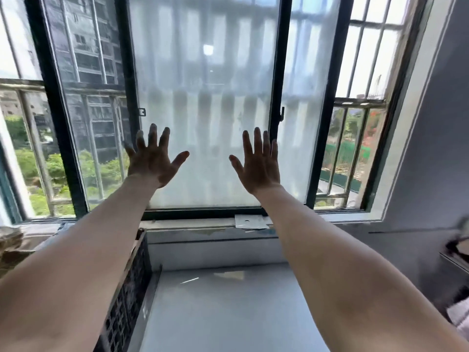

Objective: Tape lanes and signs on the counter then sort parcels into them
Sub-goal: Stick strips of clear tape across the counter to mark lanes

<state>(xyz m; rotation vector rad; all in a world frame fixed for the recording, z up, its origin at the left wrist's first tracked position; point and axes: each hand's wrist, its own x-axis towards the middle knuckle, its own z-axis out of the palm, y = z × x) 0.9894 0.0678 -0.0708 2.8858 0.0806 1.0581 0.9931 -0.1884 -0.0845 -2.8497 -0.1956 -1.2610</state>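
Both arms bare, stretched forward and up. Left hand [154,161] and right hand [256,168] are raised side by side but apart, backs toward the camera, in front of the frosted pane [208,85]. Fingers [153,134] of the left hand are straight and spread wide, thumb out to the right. Fingers [257,141] of the right hand are straight and closer together, thumb out to the left. Neither hand is grasping anything. Whether the palms touch the glass cannot be told.

The worktop [228,313] lies below and between the forearms, pale grey and glossy, its far edge against the wall under the sill [190,223]. A black lattice crate [127,288] stands just beside its left edge, partly hidden by the left forearm.

A flat white sheet [251,222] with a small dark spot lies on the sill, near the right forearm. The dark window frame [276,72] is slid partly open at both sides. Outside are metal railing bars [355,102], a tower block [88,59] at left, and greenery below. There is a blurred dark object at the right edge, kind unclear.
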